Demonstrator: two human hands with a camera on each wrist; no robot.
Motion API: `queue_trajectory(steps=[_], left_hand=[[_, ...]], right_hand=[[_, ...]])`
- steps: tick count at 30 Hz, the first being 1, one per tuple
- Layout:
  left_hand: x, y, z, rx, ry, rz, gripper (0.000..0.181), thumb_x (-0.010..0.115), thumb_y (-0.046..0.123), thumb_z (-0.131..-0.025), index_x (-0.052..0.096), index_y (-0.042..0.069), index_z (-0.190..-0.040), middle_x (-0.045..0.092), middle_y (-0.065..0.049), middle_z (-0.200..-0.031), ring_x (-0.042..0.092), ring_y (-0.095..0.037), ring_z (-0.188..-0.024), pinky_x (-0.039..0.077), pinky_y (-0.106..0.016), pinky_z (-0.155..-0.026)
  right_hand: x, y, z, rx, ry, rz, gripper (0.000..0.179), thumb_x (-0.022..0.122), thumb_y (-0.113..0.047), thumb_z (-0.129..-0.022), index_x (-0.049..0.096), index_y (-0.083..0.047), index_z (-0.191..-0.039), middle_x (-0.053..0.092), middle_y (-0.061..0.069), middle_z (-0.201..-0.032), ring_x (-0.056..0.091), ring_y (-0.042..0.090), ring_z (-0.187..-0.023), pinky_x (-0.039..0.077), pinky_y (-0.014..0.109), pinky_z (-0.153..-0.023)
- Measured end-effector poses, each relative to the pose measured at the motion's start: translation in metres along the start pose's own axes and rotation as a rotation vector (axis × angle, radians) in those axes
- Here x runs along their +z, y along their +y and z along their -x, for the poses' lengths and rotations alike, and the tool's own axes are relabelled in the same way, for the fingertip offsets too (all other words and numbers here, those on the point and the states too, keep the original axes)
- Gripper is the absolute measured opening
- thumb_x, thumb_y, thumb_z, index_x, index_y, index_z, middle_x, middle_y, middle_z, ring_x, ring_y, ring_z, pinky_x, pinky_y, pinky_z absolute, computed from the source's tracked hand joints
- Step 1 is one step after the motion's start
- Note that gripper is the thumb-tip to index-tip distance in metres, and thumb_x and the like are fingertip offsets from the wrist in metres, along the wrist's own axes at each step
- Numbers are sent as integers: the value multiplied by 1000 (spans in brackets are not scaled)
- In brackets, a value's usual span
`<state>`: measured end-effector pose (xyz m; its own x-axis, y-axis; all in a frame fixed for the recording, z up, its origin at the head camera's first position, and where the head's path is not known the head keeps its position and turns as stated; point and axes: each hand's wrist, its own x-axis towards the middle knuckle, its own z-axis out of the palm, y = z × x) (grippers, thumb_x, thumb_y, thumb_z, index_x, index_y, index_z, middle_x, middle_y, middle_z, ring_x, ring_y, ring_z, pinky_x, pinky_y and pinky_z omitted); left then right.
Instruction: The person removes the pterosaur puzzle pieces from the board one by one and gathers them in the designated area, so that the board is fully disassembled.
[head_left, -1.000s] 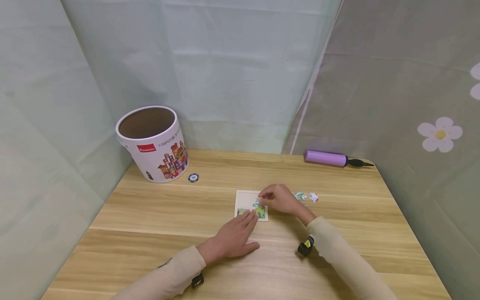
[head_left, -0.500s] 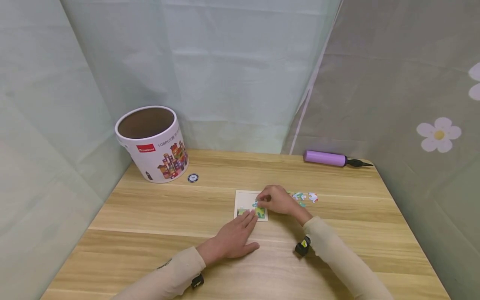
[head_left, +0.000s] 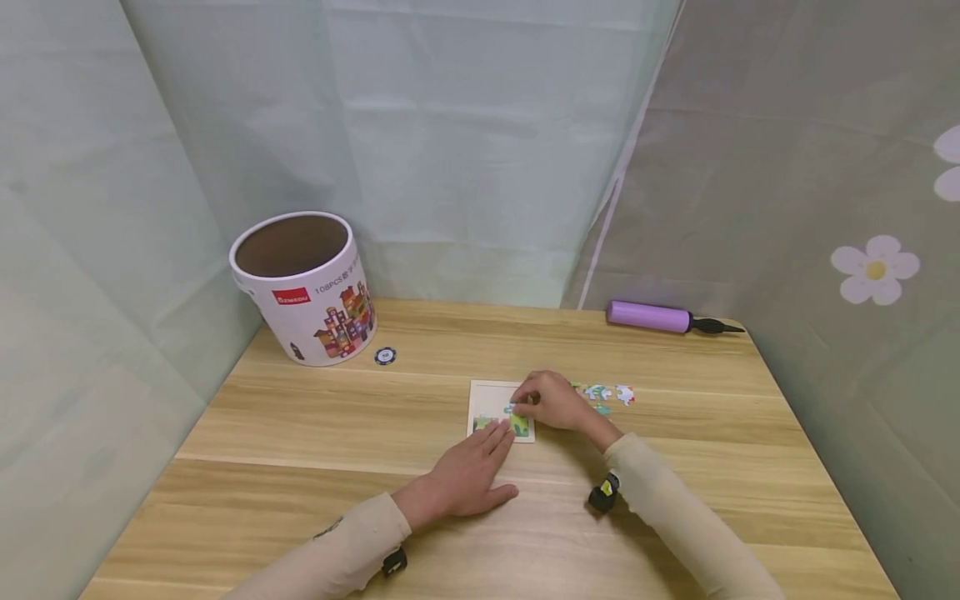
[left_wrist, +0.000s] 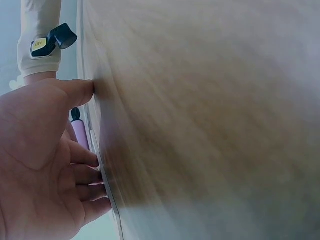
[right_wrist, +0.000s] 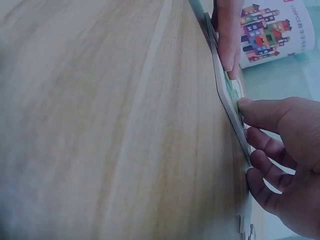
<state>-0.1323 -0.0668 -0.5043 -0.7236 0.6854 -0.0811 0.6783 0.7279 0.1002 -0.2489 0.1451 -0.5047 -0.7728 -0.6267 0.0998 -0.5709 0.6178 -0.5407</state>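
Right hand (head_left: 557, 402) has a blue piece (head_left: 510, 409) pinched at the right side of the tray (head_left: 489, 400). Left hand's (head_left: 467, 477) fingers are stretched out, hiding its near edge. Loose pieces (head_left: 598, 392) lie just right.

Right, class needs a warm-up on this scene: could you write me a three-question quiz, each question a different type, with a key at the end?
1. True or false: the left hand lies partly over the near edge of the puzzle tray.
2. Which object lies near the back right corner of the tabletop? A) a screwdriver; B) a purple balloon pump; C) a water bottle.
3. Fill in the blank: the poker chip lies just to the right of the white printed ____.

Key: 1 true; 2 B; 3 bucket.
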Motion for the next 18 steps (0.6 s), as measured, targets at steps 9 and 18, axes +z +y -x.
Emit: queue_trajectory(steps=[9, 18], left_hand=[[0, 0, 0, -2, 5, 13, 80, 49, 53, -103, 34, -4, -156, 32, -20, -164, 29, -32, -153, 27, -38, -124], [0, 1, -1, -6, 5, 9, 80, 50, 54, -103, 35, -4, -156, 33, -20, -163, 31, -32, -152, 28, -38, -123]], right_hand=[[3, 3, 0, 43, 24, -88, 7, 77, -21, -93, 79, -16, -95, 71, -10, -89, 61, 7, -84, 52, 31, -78], [2, 2, 0, 50, 21, -118, 5, 74, -16, -95, 78, -17, -96, 72, -11, -88, 60, 7, -80, 51, 28, -75]])
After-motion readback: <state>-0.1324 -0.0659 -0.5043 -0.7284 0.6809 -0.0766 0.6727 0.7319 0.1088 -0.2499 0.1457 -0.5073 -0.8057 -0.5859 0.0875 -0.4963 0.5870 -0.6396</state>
